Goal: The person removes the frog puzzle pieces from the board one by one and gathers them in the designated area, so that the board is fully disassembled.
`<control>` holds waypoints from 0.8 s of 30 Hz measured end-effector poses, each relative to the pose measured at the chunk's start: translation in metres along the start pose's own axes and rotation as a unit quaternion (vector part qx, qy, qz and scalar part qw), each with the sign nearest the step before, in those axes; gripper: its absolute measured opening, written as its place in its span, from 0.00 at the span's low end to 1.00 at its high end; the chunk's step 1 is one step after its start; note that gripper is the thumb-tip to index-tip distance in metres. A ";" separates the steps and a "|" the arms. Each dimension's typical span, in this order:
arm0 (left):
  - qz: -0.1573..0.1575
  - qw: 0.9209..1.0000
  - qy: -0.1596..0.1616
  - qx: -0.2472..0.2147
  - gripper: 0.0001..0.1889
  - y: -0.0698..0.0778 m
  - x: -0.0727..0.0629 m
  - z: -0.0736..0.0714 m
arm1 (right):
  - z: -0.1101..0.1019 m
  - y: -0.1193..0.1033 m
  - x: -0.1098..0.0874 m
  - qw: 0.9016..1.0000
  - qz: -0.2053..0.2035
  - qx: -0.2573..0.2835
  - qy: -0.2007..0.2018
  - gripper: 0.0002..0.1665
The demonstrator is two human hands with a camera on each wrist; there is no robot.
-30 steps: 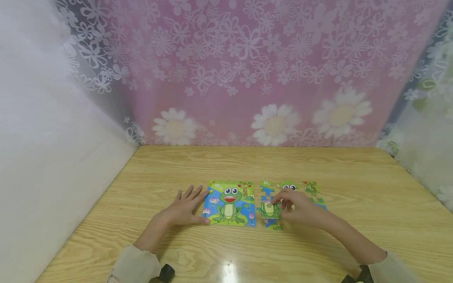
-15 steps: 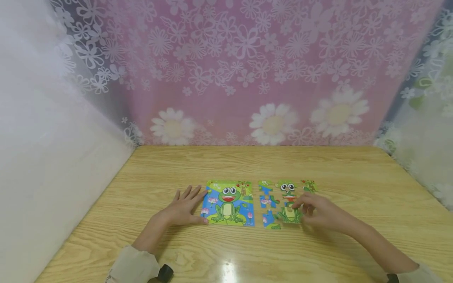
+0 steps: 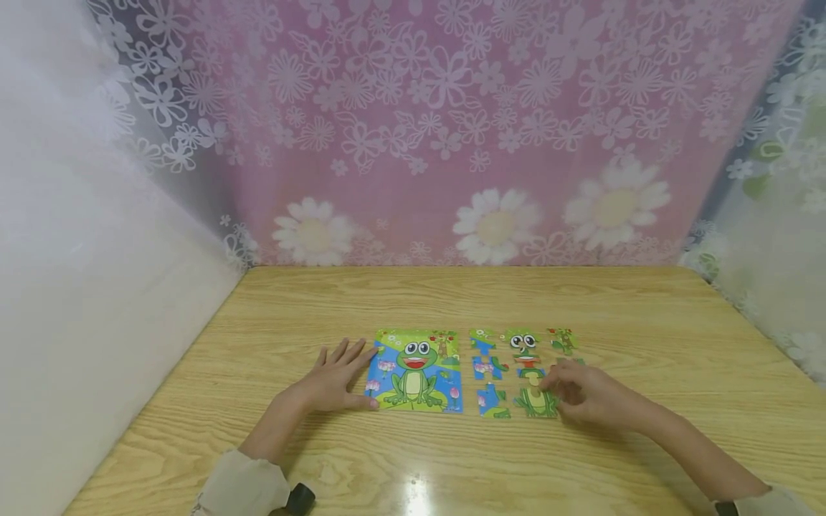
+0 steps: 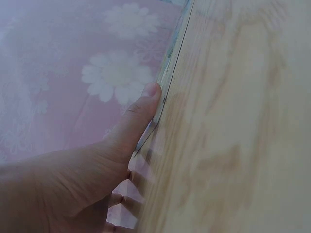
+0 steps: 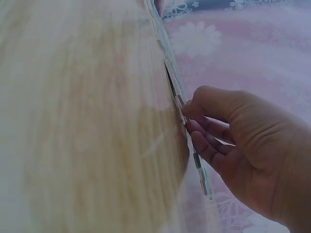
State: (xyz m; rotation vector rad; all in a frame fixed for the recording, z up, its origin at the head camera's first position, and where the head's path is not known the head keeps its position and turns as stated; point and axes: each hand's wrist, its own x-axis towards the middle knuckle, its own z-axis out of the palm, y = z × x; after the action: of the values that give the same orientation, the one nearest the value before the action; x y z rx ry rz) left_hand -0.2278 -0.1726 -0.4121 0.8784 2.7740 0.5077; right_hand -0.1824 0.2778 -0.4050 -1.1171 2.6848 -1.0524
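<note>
In the head view, my right hand (image 3: 590,393) pinches a puzzle piece (image 3: 534,403) printed with a frog's belly and legs. The piece lies at the bottom middle of the puzzle, just below a piece with the frog's mouth (image 3: 528,360). The right wrist view shows thumb and fingers together at the thin edge of the pieces (image 5: 167,58). My left hand (image 3: 329,383) lies on the table with spread fingers, thumb and fingertips at the left edge of a complete frog picture (image 3: 415,371). Its thumb touches that edge in the left wrist view.
Left pieces of the puzzle, one with a pink flower (image 3: 484,368) and a lower blue one (image 3: 492,403), lie slightly apart. A tree piece (image 3: 563,339) sits top right. My right hand partly hides pieces on the right. The wooden table (image 3: 361,301) meets a pink flowered curtain (image 3: 400,179).
My right hand has moved right with the belly piece, from over the left column to the bottom middle, uncovering the left pieces. The left hand has stayed in place.
</note>
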 end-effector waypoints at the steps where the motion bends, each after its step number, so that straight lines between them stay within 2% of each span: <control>1: 0.000 1.000 -0.001 -0.001 0.50 0.000 0.000 0.000 | 0.000 0.000 0.000 1.000 -0.003 0.004 0.000 0.20; 24: 0.005 1.000 0.002 0.002 0.50 0.000 0.000 0.001 | 0.002 0.007 0.000 1.000 -0.018 0.011 -0.002 0.21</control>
State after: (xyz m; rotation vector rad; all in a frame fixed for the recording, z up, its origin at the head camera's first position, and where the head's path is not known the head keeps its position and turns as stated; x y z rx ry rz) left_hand -0.2279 -0.1725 -0.4128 0.8924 2.7763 0.5050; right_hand -0.1861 0.2804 -0.4110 -1.1663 2.6531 -1.0792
